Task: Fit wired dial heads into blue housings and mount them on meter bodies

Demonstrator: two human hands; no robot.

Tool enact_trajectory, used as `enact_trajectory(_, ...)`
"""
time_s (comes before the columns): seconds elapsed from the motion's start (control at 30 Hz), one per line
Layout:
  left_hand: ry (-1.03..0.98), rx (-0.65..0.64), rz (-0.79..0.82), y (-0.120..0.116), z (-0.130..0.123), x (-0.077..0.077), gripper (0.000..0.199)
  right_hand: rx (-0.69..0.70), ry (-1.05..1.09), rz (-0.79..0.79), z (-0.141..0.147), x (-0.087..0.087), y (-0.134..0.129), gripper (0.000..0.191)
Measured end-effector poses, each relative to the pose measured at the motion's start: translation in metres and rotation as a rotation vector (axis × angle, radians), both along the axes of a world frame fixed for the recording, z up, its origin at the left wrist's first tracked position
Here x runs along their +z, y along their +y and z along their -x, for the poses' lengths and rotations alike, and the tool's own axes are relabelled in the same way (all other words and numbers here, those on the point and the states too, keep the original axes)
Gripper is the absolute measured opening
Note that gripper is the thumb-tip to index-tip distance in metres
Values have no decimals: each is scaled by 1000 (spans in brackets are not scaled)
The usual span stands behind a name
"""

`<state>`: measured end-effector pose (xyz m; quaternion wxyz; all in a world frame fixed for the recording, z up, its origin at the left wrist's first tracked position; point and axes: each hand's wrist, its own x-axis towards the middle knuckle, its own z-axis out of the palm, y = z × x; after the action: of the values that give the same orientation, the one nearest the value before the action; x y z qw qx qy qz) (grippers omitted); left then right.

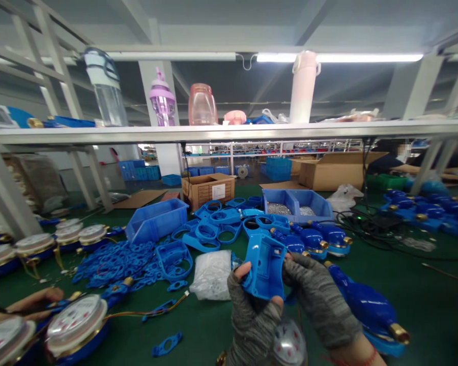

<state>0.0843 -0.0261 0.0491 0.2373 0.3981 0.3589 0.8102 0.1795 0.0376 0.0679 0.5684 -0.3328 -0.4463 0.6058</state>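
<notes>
In the middle of the head view is a blue plastic housing (265, 267), tilted with its hollow side towards me. My left hand (254, 317), in a grey fingerless glove, grips it from below with fingers and thumb at its edges. My right hand (316, 292), gloved alike, has its fingertips closed at the housing's right edge; part of the grip is hidden behind it. Under the hands sits a round meter with a clear cover (288, 343), partly covered by them. A blue meter body with a brass end (370, 300) lies to the right of my right hand.
A co-worker's hand (34, 305) reaches among round meters (74, 320) at the left. Small blue clips (110, 264), blue ring-shaped covers (213, 218) and a white plastic bag (212, 274) lie ahead. Behind are blue bins (156, 223), a carton (208, 190) and a shelf (229, 133) with bottles.
</notes>
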Motion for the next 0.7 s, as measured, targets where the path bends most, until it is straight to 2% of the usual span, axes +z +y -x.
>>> enact_trajectory(0.17,-4,-112,106,-1,11,-10,63,-468,-541,-424,-3,-1,-4,30)
enact_trajectory(0.3,8,-147,172,-5,14,-9,64,-724,-714,-563,3,-4,-5,26)
enact_trajectory(0.4,-2,-197,211,-7,13,-3,64,-757,-790,-606,2,-2,-2,20)
enact_trajectory(0.5,13,-186,214,-8,11,-1,64,-739,-840,-666,0,2,0,18)
enact_trajectory(0.57,41,-167,216,-9,10,-3,61,-727,-875,-713,-1,3,-2,18)
enact_trajectory(0.7,98,-217,176,-9,7,-9,58,-772,-983,-799,-3,6,-1,18)
